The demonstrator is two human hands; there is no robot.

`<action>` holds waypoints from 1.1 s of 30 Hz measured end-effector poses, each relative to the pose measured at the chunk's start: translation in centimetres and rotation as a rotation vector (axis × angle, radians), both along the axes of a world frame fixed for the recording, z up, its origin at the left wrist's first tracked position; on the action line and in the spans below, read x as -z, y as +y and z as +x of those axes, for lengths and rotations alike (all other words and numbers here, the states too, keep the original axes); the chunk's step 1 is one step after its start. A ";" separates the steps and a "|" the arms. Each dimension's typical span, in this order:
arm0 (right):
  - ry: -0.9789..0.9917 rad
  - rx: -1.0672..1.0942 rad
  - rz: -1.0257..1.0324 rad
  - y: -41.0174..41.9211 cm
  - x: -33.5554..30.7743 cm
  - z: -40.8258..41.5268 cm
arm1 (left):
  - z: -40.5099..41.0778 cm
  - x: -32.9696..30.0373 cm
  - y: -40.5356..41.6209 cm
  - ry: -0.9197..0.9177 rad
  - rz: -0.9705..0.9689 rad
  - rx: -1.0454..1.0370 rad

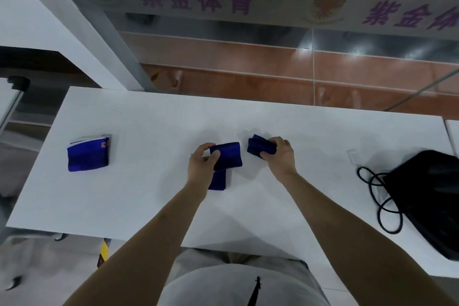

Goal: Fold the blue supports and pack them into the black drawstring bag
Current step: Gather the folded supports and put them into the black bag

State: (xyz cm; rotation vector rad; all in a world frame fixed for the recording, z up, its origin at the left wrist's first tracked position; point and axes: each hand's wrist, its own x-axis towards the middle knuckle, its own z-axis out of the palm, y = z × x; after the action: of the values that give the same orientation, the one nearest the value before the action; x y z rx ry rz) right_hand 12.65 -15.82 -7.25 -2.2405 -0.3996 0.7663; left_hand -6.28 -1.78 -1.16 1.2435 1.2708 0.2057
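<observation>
At table [149, 193] centre | I see left grip [202, 164] pinching folded blue support [227, 155] | right grip [279, 154] clutching second support [258, 146] | black drawstring bag [427, 196] at 3 o'clock

A white table [154, 196] is lying mostly bare. A folded blue stack [88, 155] is sitting far left, well apart from the middle. A black drawstring bag [432, 196] and its looping cord [380, 196] are occupying the right edge, with open surface lying between.
</observation>
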 end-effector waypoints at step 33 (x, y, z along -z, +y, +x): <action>-0.076 0.450 0.449 -36.0 -17.7 -5.5 | 4.4 -11.4 -32.3 -0.302 0.140 0.336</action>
State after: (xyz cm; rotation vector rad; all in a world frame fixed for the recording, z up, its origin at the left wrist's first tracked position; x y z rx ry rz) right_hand 7.19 -51.87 10.47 -1.8382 -0.0796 0.3152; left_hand -1.90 -34.11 10.20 1.4639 0.7862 0.2317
